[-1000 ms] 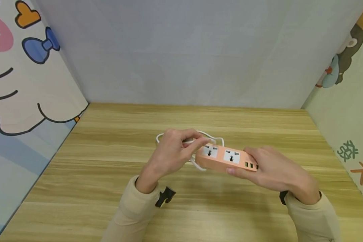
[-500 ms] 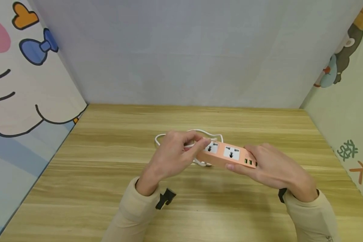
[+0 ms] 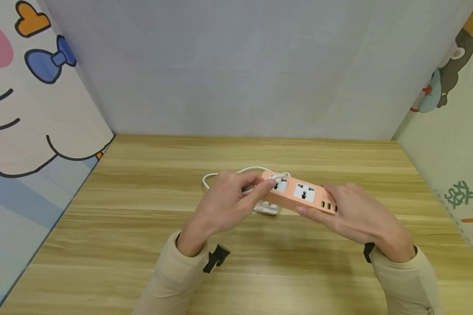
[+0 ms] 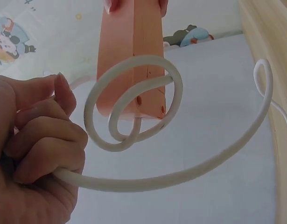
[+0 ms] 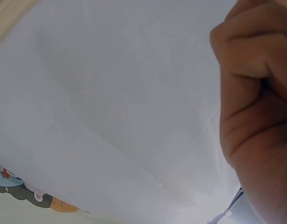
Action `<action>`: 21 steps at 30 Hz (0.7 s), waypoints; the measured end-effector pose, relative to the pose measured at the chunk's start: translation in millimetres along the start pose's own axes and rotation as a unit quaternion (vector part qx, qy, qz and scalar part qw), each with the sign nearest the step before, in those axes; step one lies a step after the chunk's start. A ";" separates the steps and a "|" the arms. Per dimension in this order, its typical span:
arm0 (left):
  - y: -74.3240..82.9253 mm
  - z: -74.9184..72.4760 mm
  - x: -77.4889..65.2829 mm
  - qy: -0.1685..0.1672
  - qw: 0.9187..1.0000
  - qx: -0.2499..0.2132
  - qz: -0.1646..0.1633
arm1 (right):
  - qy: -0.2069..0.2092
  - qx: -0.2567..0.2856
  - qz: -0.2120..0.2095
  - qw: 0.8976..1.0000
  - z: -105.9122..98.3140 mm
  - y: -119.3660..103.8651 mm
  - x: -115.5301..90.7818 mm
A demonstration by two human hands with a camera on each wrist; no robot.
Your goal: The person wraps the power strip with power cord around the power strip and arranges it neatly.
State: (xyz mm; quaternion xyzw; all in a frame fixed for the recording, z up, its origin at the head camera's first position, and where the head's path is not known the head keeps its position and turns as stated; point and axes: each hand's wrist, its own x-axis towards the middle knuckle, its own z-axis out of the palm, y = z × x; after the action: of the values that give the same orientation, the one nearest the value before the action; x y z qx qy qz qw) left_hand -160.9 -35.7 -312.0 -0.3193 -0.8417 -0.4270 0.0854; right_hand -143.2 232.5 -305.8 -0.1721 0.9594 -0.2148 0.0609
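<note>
An orange power strip (image 3: 287, 199) with white sockets and USB ports slants above the table, its left end higher in the head view. My right hand (image 3: 356, 212) grips its right end, thumb along the near side. My left hand (image 3: 230, 199) holds the white cord (image 4: 148, 182) in curled fingers beside the left end. In the left wrist view the cord leaves the strip's end and winds in loops in front of it. A white plug (image 3: 267, 208) shows beneath the strip. The right wrist view shows curled fingers (image 5: 255, 60), with the strip out of sight.
The wooden table (image 3: 161, 162) lies below, with a slack arc of cord behind my left hand. A pale curtain (image 3: 236, 70) closes off the back. Cartoon-printed panels stand left and right. A black clip (image 3: 217, 258) sits by the left cuff.
The strip's left end has risen and tipped away, and a cord loop now crosses over its top. The plug has come into view underneath. Both hands keep their holds.
</note>
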 end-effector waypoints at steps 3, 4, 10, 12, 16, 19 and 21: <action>2.3 -0.2 -1.3 -0.012 1.000 -0.021 0.002 | 0.005 0.009 0.011 1.000 -3.2 3.7 1.5; 3.0 -0.1 -1.6 -0.016 0.999 -0.029 0.003 | 0.009 0.010 0.014 1.000 -4.2 5.0 1.9; 4.5 -0.7 -2.7 -0.031 0.998 -0.050 0.014 | 0.047 0.001 -0.004 0.999 -3.5 8.7 4.9; 3.5 -1.6 -3.0 -0.038 0.998 -0.053 0.017 | 0.062 -0.003 -0.009 0.998 -2.4 8.3 5.5; 0.2 -3.8 -3.8 -0.062 0.996 -0.063 0.028 | 0.087 -0.005 -0.011 0.996 -0.7 7.0 5.4; -2.9 -5.3 -4.8 -0.079 0.993 -0.080 0.034 | 0.109 -0.004 -0.017 0.994 0.1 6.4 4.6; -4.4 -6.2 -5.1 -0.091 0.991 -0.096 0.033 | 0.124 -0.003 -0.022 0.992 0.4 6.1 4.1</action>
State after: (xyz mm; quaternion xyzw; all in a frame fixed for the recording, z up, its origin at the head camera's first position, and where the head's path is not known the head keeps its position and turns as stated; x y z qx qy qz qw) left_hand -160.4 -44.8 -313.3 -0.3906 -0.7904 -0.4718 -0.0081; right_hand -148.7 236.0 -309.0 -0.1652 0.9563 -0.2327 -0.0634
